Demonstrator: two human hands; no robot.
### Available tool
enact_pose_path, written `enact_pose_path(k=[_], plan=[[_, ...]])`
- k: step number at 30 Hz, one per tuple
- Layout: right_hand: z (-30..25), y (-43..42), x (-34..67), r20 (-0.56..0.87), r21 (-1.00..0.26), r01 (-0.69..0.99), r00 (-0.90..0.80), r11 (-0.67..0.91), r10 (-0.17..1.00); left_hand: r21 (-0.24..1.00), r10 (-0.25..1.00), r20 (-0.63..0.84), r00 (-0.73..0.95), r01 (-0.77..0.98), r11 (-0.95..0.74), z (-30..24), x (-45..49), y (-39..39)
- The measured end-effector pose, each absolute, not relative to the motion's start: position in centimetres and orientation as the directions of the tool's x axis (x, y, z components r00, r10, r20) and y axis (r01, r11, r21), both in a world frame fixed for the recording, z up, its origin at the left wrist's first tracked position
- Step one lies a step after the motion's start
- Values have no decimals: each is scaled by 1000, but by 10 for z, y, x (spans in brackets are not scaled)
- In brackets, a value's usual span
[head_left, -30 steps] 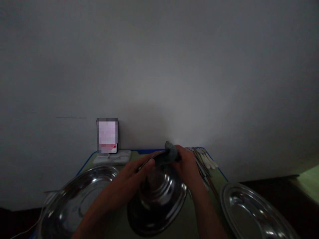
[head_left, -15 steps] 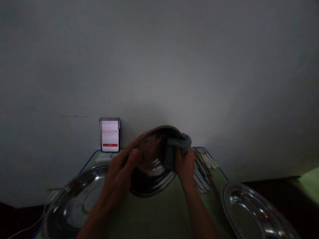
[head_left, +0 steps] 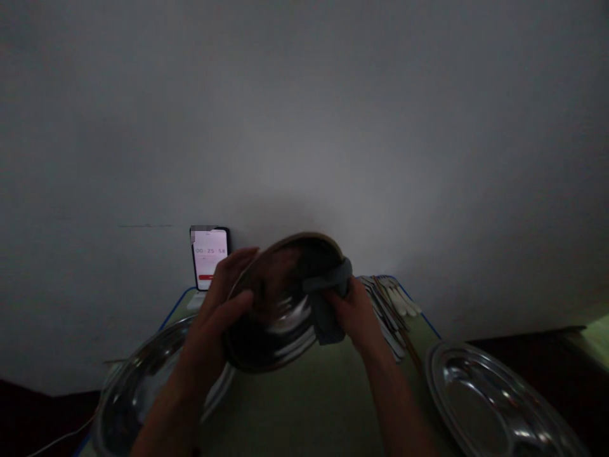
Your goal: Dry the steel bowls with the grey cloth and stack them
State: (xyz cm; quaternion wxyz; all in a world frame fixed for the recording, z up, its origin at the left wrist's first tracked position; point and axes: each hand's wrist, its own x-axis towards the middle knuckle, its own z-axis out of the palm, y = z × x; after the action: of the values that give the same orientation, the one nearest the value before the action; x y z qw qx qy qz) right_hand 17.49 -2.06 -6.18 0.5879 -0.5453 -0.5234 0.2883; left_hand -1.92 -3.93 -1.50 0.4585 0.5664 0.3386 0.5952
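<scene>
A shiny metal bowl (head_left: pixel 273 317) is held tilted above the table, its inside turned towards me. My left hand (head_left: pixel 223 304) grips its left rim, thumb on the inner side and fingers behind. In my right hand (head_left: pixel 349 308) a grey-green cloth (head_left: pixel 328 304) is bunched and folded over the bowl's right rim, with one end hanging down inside the right edge. The fingers of my right hand are partly hidden by the cloth.
A large metal basin (head_left: pixel 137 381) stands at the left and a metal dish (head_left: pixel 480 393) at the right. Several white-handled utensils (head_left: pixel 402 301) and long thin sticks lie at the back right of the green table (head_left: pixel 295 412). A phone (head_left: pixel 209 257) leans against the wall.
Both hands and the bowl have shifted slightly left. The cloth has moved along with the right rim, and its loose end hangs lower.
</scene>
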Motion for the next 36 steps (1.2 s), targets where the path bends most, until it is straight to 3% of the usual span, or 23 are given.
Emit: enact_pose_path(k=[4, 8, 11, 14, 17, 20, 23, 26, 28, 29, 32, 36], plan=[[-50, -29, 183, 467, -830, 440, 213, 342, 858, 972, 958, 233, 168, -22, -233, -7, -38, -45], [-39, -38, 172, 560, -761, 566, 326, 317, 762, 970, 951, 242, 193, -84, -230, -5, -40, -52], [-40, -37, 168, 596, -767, 546, 413, 338, 688, 962, 940, 271, 208, -86, -258, 2, -35, -60], [-48, -30, 164, 493, -867, 360, 516, 345, 700, 925, 910, 370, 188, -164, -342, 4, -21, -66], [-60, -25, 149, 253, -960, 46, 556, 274, 792, 819, 846, 532, -4, -250, -516, -6, 0, -65], [-70, -24, 128, 53, -950, -258, 430, 179, 901, 701, 717, 671, -186, -156, -696, -24, 17, -59], [-73, -25, 119, 26, -926, -351, 305, 138, 952, 669, 670, 703, -238, -97, -737, -33, 20, -52], [-71, -24, 134, 94, -961, -225, 279, 160, 956, 739, 764, 630, -138, -193, -645, -24, 4, -47], [-67, -23, 152, 171, -982, -32, 281, 187, 944, 829, 882, 468, -53, -319, -459, -15, -13, -43], [-66, -23, 161, 233, -972, 86, 274, 217, 933, 889, 928, 373, -13, -282, -361, -11, -22, -41], [-65, -21, 179, 442, -858, 385, 214, 341, 871, 976, 976, 197, 93, 76, -205, -7, -41, -33], [-74, -17, 180, 590, -626, 665, 62, 407, 805, 874, 951, 210, 229, 392, -288, -20, -43, -23]])
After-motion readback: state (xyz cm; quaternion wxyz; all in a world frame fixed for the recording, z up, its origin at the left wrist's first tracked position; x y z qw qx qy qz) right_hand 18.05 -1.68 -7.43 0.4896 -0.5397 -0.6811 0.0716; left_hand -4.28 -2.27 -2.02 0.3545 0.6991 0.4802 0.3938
